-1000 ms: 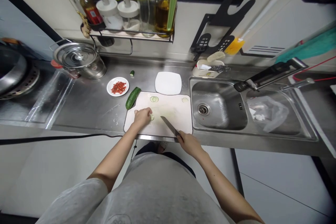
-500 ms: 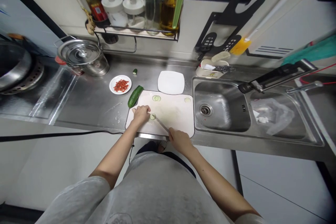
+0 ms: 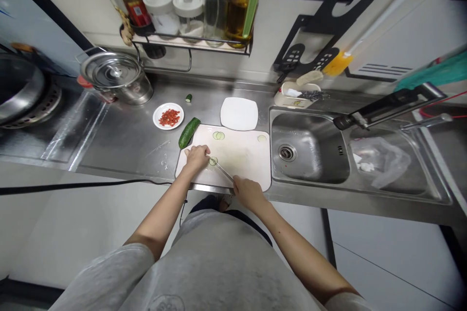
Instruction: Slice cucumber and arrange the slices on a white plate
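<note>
My left hand [image 3: 197, 157] rests on the left part of the white cutting board [image 3: 244, 155], fingers bent and drawn together. Its fingertips are at the edge of a thin cucumber slice [image 3: 213, 161], apparently holding it down; the fingers partly hide the contact. Closed round the handle of a knife [image 3: 224, 172] is my right hand [image 3: 249, 191], low on the board. The blade points up and left, its tip at that slice. Overlapping cucumber slices [image 3: 218, 135] lie near the board's top edge, and another slice [image 3: 261, 138] is in the top right corner.
A cucumber [image 3: 189, 132] lies against the board's upper left corner, with a cut-off end [image 3: 188, 98] behind. A plate of red chopped pieces [image 3: 169, 116] and a white square plate [image 3: 239, 113] stand behind. The sink [image 3: 310, 155] is right, a lidded pot [image 3: 116, 77] left.
The view has shifted very slightly. Both hands, the knife and the slices keep nearly the same positions; the blade has turned a little.
</note>
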### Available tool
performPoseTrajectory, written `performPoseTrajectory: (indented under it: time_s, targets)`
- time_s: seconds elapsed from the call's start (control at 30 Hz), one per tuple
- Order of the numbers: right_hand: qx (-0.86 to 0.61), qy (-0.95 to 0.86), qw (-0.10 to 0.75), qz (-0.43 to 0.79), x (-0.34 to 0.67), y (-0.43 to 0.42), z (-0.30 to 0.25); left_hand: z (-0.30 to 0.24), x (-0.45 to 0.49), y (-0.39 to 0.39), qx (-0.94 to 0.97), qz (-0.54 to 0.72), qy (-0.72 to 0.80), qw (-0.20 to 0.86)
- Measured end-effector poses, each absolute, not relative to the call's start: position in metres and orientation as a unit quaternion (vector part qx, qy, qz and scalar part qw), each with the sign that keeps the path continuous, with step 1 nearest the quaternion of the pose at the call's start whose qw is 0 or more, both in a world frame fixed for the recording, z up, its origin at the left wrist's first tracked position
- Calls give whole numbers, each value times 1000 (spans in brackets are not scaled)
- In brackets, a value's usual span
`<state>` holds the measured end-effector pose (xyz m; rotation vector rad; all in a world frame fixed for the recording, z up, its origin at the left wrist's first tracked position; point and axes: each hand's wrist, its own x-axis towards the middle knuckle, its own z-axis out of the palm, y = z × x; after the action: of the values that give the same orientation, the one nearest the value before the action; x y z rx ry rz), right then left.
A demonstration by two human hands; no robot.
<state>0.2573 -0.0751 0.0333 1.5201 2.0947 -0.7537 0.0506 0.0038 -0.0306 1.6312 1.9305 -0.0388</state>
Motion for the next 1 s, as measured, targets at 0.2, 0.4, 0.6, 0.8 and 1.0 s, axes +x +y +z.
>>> performPoseTrajectory:
  time_s: [0.2, 0.4, 0.6, 0.8, 1.0]
  targets:
    - [550, 760, 221, -266, 256, -75, 35, -31, 50, 4, 615, -13, 727, 305]
    - [547, 764, 223, -261, 256, -74, 36, -33, 50, 4, 615, -14, 728, 304]
    - [547, 759, 235, -263, 256, -73, 36, -32, 49, 5, 613, -20, 728, 305]
    - [544, 762, 248, -248, 253, -73, 36, -31, 50, 5, 613, -21, 729, 304]
    - [532, 769, 259, -241, 253, -70, 33, -31, 50, 5, 617, -23, 727, 302]
